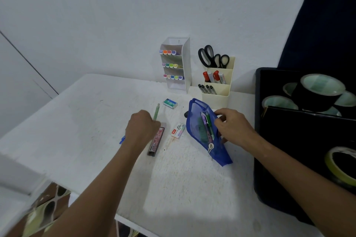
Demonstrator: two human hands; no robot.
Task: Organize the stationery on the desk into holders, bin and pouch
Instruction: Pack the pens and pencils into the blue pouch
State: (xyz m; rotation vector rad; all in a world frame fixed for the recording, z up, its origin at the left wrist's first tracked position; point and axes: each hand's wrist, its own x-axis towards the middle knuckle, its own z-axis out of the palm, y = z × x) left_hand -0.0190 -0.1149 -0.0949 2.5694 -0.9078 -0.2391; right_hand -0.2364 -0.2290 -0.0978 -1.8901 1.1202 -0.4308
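Note:
My left hand grips a pale green pen whose tip points away over the white desk. A blue pen end sticks out to the left of the left wrist. My right hand holds open the blue mesh pouch, which has a purple pen and a green pen inside. Between the hands lie a dark red lead box, a white staple box and a teal staple box.
A white tiered holder with coloured markers and a cream holder with scissors, markers and pens stand at the back by the wall. At the right, a black bin holds several tape rolls. A small dark object shows behind the pouch.

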